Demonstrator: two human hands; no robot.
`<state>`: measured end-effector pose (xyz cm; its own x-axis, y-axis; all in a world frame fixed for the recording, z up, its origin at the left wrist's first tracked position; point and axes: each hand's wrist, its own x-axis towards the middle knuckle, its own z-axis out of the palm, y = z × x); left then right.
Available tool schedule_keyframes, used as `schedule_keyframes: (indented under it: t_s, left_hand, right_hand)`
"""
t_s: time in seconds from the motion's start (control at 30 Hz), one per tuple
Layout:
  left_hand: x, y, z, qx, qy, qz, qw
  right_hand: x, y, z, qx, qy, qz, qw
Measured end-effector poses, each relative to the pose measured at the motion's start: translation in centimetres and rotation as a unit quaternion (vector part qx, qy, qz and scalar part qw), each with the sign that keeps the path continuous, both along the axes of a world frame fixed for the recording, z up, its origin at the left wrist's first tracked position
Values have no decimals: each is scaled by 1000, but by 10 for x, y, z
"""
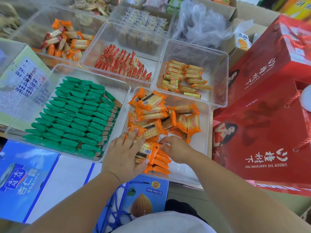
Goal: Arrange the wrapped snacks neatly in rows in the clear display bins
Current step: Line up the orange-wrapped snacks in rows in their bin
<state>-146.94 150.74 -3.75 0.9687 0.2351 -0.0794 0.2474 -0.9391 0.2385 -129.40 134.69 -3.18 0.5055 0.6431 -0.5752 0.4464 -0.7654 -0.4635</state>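
Note:
A clear bin (204, 115) in the near middle holds a loose heap of orange-wrapped cracker packs (156, 113). At its near left corner a short row of these packs (159, 163) stands on edge. My left hand (125, 152) lies over that row, its thumb and fingers curled round an orange pack (148, 151) at the row's top. My right hand (176, 148) touches the row's right side with bent fingers; I cannot tell whether it grips a pack. To the left, a clear bin (117, 81) is filled with neat rows of green-wrapped snacks (74, 115).
Further back stand clear bins of red packets (122, 63), gold packets (183, 78) and mixed orange packs (65, 41). Red gift boxes (262, 101) rise at the right. Blue cartons (25, 179) lie at the near left, and a crumpled plastic bag (202, 22) at the back.

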Motion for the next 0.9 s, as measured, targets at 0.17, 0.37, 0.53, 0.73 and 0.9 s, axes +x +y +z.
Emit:
schedule_keyframes:
  t_s: [0.17,0.37,0.53,0.73,0.9]
  left_hand:
    - [0,0,-1,-1,1,0,1000]
    - [0,1,-4,-2,-6,-2,1000]
    - [-1,1,-5,3,-14,-4,1000]
    - [-1,1,-5,4,-16,-4,1000]
    - [0,1,-4,5,-12,-5,1000]
  right_hand:
    - [-3,4,-8,-20,120,-43,992]
    - [4,6,-10,-74,89,25,993]
    - [21,9,3,19,9,-68,997]
    - [35,16,14,113,-169,-119,972]
    - [43,20,10,124,-231,-139,955]
